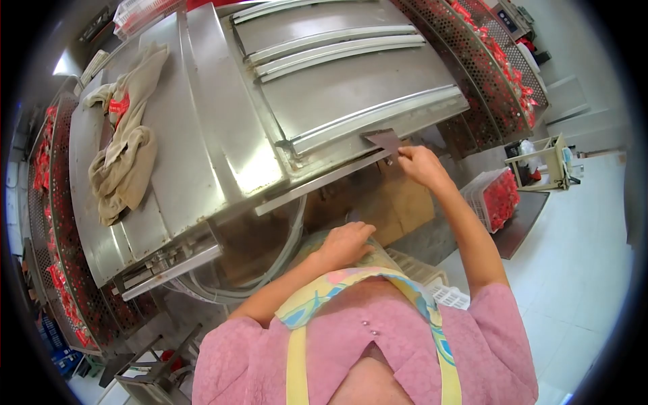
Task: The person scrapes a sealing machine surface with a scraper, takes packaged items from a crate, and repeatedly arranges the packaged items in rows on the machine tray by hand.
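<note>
My right hand grips a scraper by its handle end. The scraper's flat, dark metal blade is at the front edge of the steel machine top, where it meets the rim. My left hand is held low in front of my apron, away from the machine top. Its fingers are curled in, and whatever they may hold is hidden. Metal rails run across the steel panel beyond the scraper.
A crumpled beige cloth lies on the left steel surface. Perforated metal guards with red packets flank both sides, including the right guard. A white crate of red packets stands at right. A pale hose loops below the machine edge.
</note>
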Demonstrator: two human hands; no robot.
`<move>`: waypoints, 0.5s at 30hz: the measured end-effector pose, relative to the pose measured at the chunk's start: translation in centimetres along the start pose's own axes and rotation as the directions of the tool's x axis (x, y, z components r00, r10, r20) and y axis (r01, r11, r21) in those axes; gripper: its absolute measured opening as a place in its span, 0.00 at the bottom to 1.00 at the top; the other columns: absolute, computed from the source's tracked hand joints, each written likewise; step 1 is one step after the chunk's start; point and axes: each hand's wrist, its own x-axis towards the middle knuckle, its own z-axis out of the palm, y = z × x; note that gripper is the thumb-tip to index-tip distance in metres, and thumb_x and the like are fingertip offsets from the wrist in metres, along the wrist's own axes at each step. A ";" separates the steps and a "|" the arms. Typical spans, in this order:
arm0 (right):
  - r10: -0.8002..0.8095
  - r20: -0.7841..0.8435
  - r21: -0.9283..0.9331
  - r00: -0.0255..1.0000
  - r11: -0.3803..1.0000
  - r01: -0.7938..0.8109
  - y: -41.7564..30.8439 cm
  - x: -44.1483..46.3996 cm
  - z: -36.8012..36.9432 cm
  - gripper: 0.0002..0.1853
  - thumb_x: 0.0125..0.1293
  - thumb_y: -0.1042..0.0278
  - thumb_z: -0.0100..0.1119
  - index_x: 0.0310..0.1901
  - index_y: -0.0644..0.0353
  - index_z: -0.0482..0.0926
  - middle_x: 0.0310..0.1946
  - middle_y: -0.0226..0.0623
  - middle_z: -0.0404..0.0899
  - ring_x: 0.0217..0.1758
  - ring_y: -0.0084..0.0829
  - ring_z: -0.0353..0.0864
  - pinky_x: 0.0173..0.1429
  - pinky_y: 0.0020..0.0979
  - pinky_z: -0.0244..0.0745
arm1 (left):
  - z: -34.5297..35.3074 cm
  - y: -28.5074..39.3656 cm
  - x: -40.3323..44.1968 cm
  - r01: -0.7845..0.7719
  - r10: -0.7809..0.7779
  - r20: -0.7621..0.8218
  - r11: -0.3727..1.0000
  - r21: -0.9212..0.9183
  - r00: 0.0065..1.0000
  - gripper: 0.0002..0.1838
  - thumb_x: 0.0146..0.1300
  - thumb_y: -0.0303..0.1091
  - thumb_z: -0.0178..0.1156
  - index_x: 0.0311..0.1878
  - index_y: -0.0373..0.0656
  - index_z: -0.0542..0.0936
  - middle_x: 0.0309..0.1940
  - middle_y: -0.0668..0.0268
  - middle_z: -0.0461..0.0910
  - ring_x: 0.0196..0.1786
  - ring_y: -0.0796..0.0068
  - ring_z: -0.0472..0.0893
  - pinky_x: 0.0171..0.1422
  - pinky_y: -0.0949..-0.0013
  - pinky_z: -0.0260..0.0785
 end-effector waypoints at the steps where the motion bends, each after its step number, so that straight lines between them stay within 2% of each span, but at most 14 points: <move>1: 0.003 0.022 -0.001 1.000 1.000 -0.003 0.3 0.5 0.4 0.19 0.59 0.64 0.53 0.48 0.65 0.80 0.44 0.52 0.80 0.51 0.48 0.79 0.57 0.38 0.72 | 0.1 0.0 0.0 -0.008 0.008 0.005 1.000 -0.002 1.000 0.22 0.55 0.41 0.65 0.52 0.43 0.75 0.44 0.58 0.78 0.49 0.56 0.77 0.49 0.58 0.72; 3: 0.008 0.064 -0.005 0.998 1.000 -0.007 0.5 1.1 1.0 0.20 0.59 0.63 0.54 0.50 0.67 0.79 0.45 0.53 0.80 0.51 0.46 0.80 0.57 0.35 0.72 | 0.4 0.0 0.0 -0.015 0.015 0.011 1.000 0.011 1.000 0.22 0.55 0.41 0.65 0.52 0.43 0.75 0.44 0.59 0.78 0.49 0.56 0.78 0.49 0.58 0.72; 6: 0.006 0.117 -0.020 0.993 1.000 -0.003 -0.1 -1.5 1.7 0.18 0.59 0.66 0.51 0.48 0.64 0.81 0.45 0.53 0.80 0.52 0.49 0.78 0.58 0.40 0.71 | 0.7 0.1 0.0 -0.010 0.010 0.020 1.000 0.025 1.000 0.22 0.56 0.41 0.65 0.52 0.44 0.75 0.43 0.59 0.78 0.49 0.57 0.78 0.49 0.58 0.72; 10: 0.040 0.124 -0.024 0.991 0.999 -0.037 -1.3 -3.8 0.3 0.18 0.60 0.66 0.51 0.48 0.64 0.81 0.45 0.54 0.79 0.52 0.49 0.78 0.59 0.40 0.71 | 0.8 0.0 0.1 -0.035 0.034 0.021 0.999 0.032 0.999 0.22 0.56 0.42 0.64 0.52 0.44 0.75 0.42 0.59 0.78 0.49 0.57 0.78 0.49 0.58 0.72; 13: -0.003 0.069 -0.029 0.998 1.000 0.005 -1.5 -3.6 0.0 0.19 0.60 0.63 0.53 0.49 0.65 0.79 0.45 0.54 0.79 0.51 0.49 0.78 0.57 0.38 0.71 | 0.7 0.2 0.0 -0.032 0.032 -0.009 0.999 0.000 0.999 0.20 0.53 0.37 0.65 0.49 0.42 0.75 0.41 0.59 0.77 0.48 0.57 0.77 0.49 0.57 0.71; 15: -0.043 0.013 -0.016 0.999 0.999 0.043 -1.6 -2.0 0.9 0.18 0.60 0.64 0.51 0.47 0.65 0.80 0.44 0.55 0.79 0.51 0.50 0.78 0.58 0.41 0.71 | 0.6 0.3 0.0 -0.022 0.021 0.019 0.999 0.026 1.000 0.21 0.55 0.40 0.65 0.51 0.43 0.75 0.42 0.60 0.78 0.49 0.57 0.77 0.49 0.58 0.72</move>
